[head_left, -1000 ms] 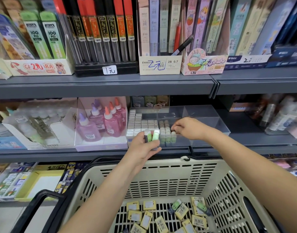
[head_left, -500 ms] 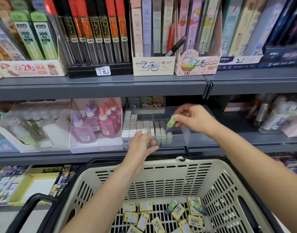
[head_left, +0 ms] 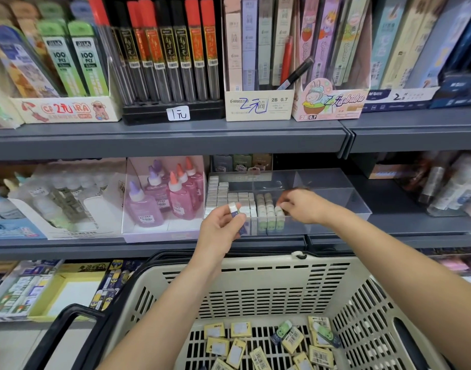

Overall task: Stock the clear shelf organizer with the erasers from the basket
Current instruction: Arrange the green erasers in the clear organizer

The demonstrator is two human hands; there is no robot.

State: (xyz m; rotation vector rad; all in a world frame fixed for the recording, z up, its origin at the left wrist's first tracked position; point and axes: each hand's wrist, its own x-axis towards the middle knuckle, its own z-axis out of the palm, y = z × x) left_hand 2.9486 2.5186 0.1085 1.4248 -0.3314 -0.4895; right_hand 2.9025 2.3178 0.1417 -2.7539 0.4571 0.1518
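The clear shelf organizer (head_left: 338,201) sits on the middle shelf. Its left part holds rows of white erasers (head_left: 229,198) and rows of green erasers (head_left: 266,209). My right hand (head_left: 303,206) reaches into the organizer and pinches the top of a green eraser (head_left: 279,210) standing at the right end of the green rows. In front of the organizer, my left hand (head_left: 221,228) grips an eraser with a white tip and a dark blue sleeve (head_left: 236,211). The beige basket (head_left: 255,265) below holds several yellow and green wrapped erasers (head_left: 290,340).
Pink and purple glue bottles (head_left: 170,193) stand in a box left of the organizer, with clear bottles (head_left: 61,198) further left. The upper shelf (head_left: 175,137) overhangs, loaded with pencil-lead tubes and boxes. The organizer's right compartments show no erasers. The black basket handle (head_left: 69,324) lies at lower left.
My right hand took a green eraser from my left hand and lowered it into the green rows. My left hand now shows one blue-sleeved eraser instead of several.
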